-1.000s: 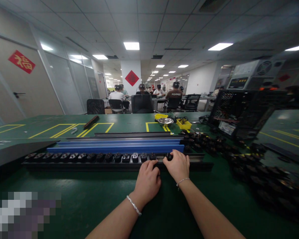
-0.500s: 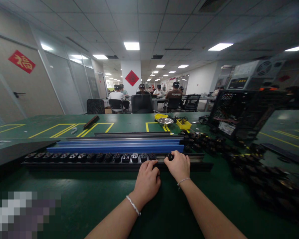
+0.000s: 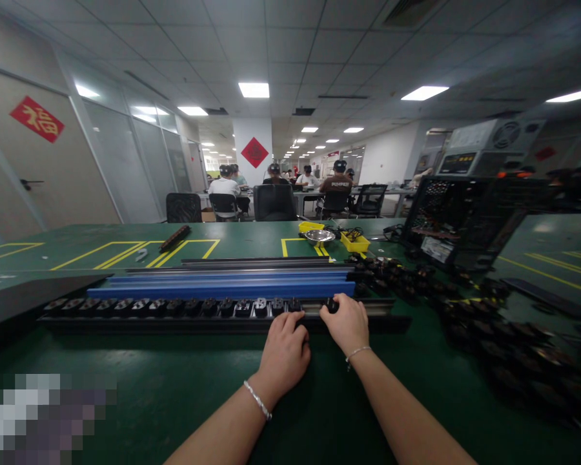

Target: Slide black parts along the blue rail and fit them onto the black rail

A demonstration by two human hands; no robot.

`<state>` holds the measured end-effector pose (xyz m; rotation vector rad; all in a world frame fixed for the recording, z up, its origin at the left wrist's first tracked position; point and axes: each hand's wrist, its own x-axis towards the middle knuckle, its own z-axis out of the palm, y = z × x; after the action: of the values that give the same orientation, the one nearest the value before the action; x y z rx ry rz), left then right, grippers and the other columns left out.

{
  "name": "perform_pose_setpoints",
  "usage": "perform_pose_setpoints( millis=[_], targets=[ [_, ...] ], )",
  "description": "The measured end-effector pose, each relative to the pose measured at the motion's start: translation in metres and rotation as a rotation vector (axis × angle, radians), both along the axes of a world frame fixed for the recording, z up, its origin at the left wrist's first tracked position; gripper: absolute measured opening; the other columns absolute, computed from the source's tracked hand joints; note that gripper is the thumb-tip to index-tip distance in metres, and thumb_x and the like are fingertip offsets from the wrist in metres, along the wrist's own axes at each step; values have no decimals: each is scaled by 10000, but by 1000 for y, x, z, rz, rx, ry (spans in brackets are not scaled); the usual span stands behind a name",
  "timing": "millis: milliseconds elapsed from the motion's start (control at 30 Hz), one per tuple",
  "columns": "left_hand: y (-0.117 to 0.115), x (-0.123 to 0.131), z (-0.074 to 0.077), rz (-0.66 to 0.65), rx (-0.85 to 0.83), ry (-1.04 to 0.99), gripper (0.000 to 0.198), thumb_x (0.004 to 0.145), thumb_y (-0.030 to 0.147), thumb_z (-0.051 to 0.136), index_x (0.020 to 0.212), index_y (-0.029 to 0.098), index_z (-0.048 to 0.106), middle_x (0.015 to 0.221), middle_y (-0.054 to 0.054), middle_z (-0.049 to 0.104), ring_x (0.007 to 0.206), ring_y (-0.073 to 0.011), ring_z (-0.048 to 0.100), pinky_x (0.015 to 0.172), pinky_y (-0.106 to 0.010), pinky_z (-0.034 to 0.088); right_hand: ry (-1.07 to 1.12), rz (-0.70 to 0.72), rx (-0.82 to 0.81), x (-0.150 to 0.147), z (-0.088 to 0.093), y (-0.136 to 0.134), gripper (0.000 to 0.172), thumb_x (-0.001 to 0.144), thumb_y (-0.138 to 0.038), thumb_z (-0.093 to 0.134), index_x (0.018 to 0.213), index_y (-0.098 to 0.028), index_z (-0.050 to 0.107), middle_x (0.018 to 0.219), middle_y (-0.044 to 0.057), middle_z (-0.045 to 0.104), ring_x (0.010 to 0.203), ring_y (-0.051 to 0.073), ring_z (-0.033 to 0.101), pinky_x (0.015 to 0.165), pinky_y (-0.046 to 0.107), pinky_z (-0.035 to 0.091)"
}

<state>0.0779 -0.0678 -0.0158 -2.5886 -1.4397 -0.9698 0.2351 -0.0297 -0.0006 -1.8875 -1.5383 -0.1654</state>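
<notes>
A long black rail (image 3: 174,325) lies crosswise in front of me, with a row of socket modules (image 3: 210,306) seated along it, mostly black and a few lighter. My left hand (image 3: 285,345) is closed over the rail's front edge, its index fingertip beside the last module of the row; its thumb is hidden. Just to the right, my right hand (image 3: 347,326) pinches a black socket module (image 3: 330,304) between thumb and fingers, over the rail's unfilled stretch. A gap separates this module from the row.
Blue strips (image 3: 223,290) lie behind the rail. A heap of black modules (image 3: 508,342) spreads at the right, before an opened computer case (image 3: 459,219). Farther back are a metal bowl (image 3: 319,237) and a yellow bin (image 3: 354,243). People sit at desks beyond.
The view has shifted very slightly. Both hands keep almost the same places on the rail, and the right one still pinches the socket module.
</notes>
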Motion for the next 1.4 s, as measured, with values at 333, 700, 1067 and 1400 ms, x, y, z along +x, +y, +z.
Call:
perform_pose_setpoints(
  millis=[333,700,1067,1400],
  targets=[
    [1,0,-2,-4,16,-13,132,711,108,551,794,206,580,1236,-47,517,1166,-252,397,1005,-465,359,-44,14,15,5,3,-3,155,712,-357,534,742,-212,579,844,51,658,947,227,545,865,345,321],
    [1,0,-2,-6,16,-6,129,710,111,554,795,204,583,1240,-46,520,1166,-248,399,1018,-450,353,-49,3,11,7,4,-2,147,703,-344,539,741,-209,582,786,44,641,842,200,560,796,315,336],
    [0,0,-1,-6,14,-4,139,716,108,544,801,210,585,1251,-43,512,1174,-258,406,1010,-477,357,-45,-9,10,6,3,-2,168,706,-348,526,768,-203,584,814,52,649,879,207,561,813,317,336],
    [1,0,-1,-7,18,-12,149,718,102,544,808,212,589,1245,-44,517,1173,-255,412,1013,-472,361,-33,-13,-2,11,3,-1,185,712,-344,518,801,-200,593,818,57,647,854,202,567,787,309,352]
  ],
)
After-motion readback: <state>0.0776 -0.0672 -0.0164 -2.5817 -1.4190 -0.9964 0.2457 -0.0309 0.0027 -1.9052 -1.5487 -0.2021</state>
